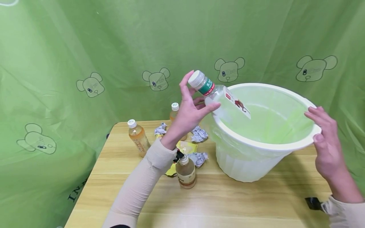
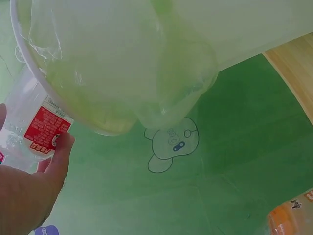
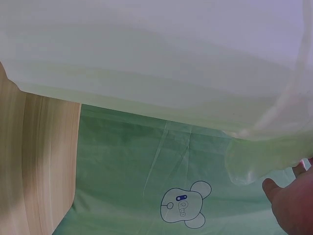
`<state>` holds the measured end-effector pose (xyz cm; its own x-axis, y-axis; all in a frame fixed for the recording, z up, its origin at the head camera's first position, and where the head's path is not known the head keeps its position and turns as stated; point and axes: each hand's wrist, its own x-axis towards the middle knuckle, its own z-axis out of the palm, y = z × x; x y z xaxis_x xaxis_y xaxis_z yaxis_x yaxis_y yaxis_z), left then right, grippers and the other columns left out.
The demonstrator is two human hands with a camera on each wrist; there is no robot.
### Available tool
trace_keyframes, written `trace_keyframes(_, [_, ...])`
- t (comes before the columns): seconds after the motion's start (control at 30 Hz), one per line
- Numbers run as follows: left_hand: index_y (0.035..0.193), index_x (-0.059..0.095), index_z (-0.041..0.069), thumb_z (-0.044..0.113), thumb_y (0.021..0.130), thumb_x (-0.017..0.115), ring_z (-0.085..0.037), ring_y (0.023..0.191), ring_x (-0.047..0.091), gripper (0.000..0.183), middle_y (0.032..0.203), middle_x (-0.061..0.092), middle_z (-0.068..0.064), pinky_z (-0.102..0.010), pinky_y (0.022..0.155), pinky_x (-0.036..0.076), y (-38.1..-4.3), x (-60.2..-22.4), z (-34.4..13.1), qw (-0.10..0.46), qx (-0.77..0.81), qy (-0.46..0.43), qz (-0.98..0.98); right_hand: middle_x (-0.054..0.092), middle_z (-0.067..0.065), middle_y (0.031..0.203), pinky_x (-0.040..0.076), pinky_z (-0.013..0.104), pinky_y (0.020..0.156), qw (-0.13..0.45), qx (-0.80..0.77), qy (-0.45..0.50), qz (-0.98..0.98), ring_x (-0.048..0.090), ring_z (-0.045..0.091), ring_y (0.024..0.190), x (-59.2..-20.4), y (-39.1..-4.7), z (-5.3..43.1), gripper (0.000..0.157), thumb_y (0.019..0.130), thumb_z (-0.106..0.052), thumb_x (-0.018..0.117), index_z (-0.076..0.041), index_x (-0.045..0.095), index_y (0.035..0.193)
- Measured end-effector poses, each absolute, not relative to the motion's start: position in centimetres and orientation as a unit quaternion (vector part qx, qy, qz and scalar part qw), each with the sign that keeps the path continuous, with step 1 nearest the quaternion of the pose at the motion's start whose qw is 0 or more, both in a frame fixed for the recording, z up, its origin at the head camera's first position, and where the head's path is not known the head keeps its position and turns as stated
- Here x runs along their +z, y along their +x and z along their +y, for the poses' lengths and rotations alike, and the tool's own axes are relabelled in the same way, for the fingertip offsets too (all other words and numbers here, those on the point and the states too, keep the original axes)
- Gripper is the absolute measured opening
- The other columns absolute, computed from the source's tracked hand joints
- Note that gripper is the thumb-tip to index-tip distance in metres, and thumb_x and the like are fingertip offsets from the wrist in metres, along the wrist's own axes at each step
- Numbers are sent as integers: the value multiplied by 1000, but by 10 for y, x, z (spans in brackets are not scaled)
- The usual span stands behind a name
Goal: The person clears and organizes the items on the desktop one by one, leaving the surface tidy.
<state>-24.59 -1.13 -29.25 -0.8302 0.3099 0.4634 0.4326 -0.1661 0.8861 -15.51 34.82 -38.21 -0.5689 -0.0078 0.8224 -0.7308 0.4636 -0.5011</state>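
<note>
Beige sleeve (image 1: 137,186) in front, it leads up to the left hand (image 1: 190,110), whose thumb and fingers grip a white-capped clear plastic bottle (image 1: 219,92), tilted, base pointing down right over the mouth of the white plastic bin (image 1: 245,161). Beyond that grip, the right hand (image 1: 328,142) holds the bin's far-right rim. Below and left of the bottle grip stand an orange-tinted drink bottle (image 1: 138,139) and crumpled paper (image 1: 199,134). Dropping the bottle in seems the step in hand; next calls for bringing it fully inside the rim, then loosening the left fingers.
</note>
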Motion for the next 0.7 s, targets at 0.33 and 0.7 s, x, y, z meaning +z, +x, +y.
trace_keyframes(0.33, [156,7,45,12,86,85,-26,120,66,110,147,51,-5,-29,106,55,-250,-291,-10,50,-659,-290,-692,43,10,161,6,38,132,388,458,238,-763,27,23,156,-386,-157,354,50,107,-24,41,7,51,145])
trace_keyframes(0.7, [159,-1,41,14,89,82,-30,124,65,113,150,46,-10,-26,107,53,-250,-292,-6,46,-630,-305,-713,43,9,161,6,39,132,390,460,243,-759,27,24,156,-387,-158,354,51,107,-25,41,7,51,145])
